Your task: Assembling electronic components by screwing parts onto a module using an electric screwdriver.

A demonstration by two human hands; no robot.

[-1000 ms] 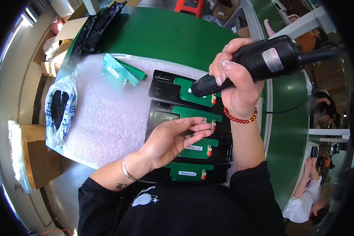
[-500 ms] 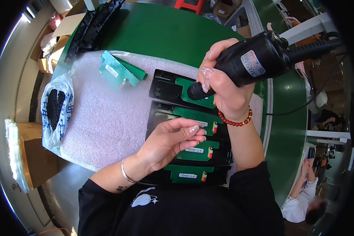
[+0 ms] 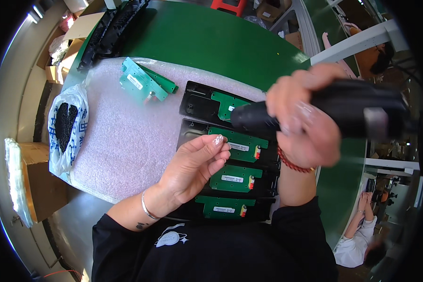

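Observation:
My right hand (image 3: 305, 117), smeared by motion, grips a black electric screwdriver (image 3: 362, 103) held nearly level. Its nose hangs by the green circuit board (image 3: 223, 101) in the farthest black plastic housing (image 3: 197, 103); contact cannot be made out. My left hand (image 3: 188, 169) hovers over the second housing from the back, thumb and fingertips pinched together. Whatever lies between those fingertips is too small to name. Below it, more housings lie in a column, each carrying a green board (image 3: 216, 179) with a white label and a small red-and-yellow part.
Pale foam sheeting (image 3: 122, 141) covers part of the green table (image 3: 197, 28). Two loose green boards (image 3: 143, 81) lie on it. At left sits a plastic bag (image 3: 82, 105) of small black pieces. Long black parts (image 3: 110, 35) stand far left; cardboard boxes (image 3: 47, 188) flank the table. Other people are at right.
My right hand has swung the screwdriver right and nearer me, tilting it flatter, its nose drawn slightly off its earlier spot. My left hand has shifted a little left, still pinched.

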